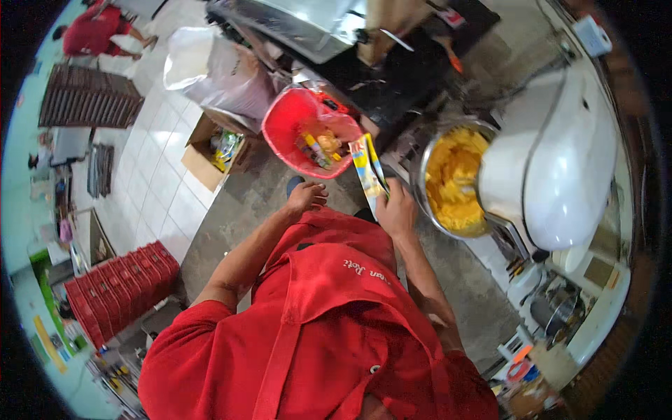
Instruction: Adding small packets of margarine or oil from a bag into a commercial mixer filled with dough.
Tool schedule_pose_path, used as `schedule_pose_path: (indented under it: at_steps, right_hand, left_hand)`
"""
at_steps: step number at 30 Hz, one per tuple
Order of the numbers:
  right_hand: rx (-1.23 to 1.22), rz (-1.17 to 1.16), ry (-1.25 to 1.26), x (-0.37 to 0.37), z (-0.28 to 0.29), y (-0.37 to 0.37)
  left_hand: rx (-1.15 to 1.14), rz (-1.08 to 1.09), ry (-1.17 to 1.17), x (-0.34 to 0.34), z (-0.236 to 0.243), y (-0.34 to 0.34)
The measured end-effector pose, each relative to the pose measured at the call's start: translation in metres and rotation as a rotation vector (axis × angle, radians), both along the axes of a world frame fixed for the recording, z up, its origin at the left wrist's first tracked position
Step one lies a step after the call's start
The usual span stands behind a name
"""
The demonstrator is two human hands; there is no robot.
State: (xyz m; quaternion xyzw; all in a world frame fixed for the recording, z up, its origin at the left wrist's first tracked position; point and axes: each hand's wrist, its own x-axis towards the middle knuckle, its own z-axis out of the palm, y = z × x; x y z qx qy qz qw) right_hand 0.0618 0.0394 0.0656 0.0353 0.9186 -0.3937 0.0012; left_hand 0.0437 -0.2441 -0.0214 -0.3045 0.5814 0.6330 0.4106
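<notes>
My right hand [397, 210] is closed around the lower end of a flattened yellow, blue and white packet [362, 168], which stands upright over the right rim of a red bin [276, 133]. Wrappers and other scraps [323, 145] lie in the bin. To the right of that hand is a steel mixing bowl [422, 190] of thick yellow batter [448, 175], under a large white stand mixer [570, 161]. My left hand [306, 197] hangs in front of my red apron [336, 280], its fingers loosely apart with nothing in them.
A white sack [224, 73] and a cardboard box [203, 164] of packets stand left of the bin. A black table [392, 77] lies ahead. Stacked red crates [122, 290] stand at left, and another person in red [94, 31] bends at the far left.
</notes>
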Motion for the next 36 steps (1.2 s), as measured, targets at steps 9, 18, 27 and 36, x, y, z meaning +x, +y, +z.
schedule_pose_path:
  at_steps: [9,18,27,36]
  right_hand:
    - [0.436,0.315,0.002,-0.101,-0.036,-0.184]
    - [0.006,0.434,-0.735,-0.053,-0.14,-0.377]
    - [0.047,0.436,-0.986,-0.045,-0.216,-0.464]
    - [0.128,0.402,-0.978,-0.036,-0.242,-0.493]
  left_hand:
    - [-0.118,0.262,0.047,-0.025,-0.056,-0.284]
    - [-0.804,-0.143,-0.191,-0.056,-0.322,-0.577]
    - [-1.08,-0.029,-0.334,-0.103,-0.516,-0.631]
    - [-0.947,-0.01,-0.481,-0.152,-0.507,-0.63]
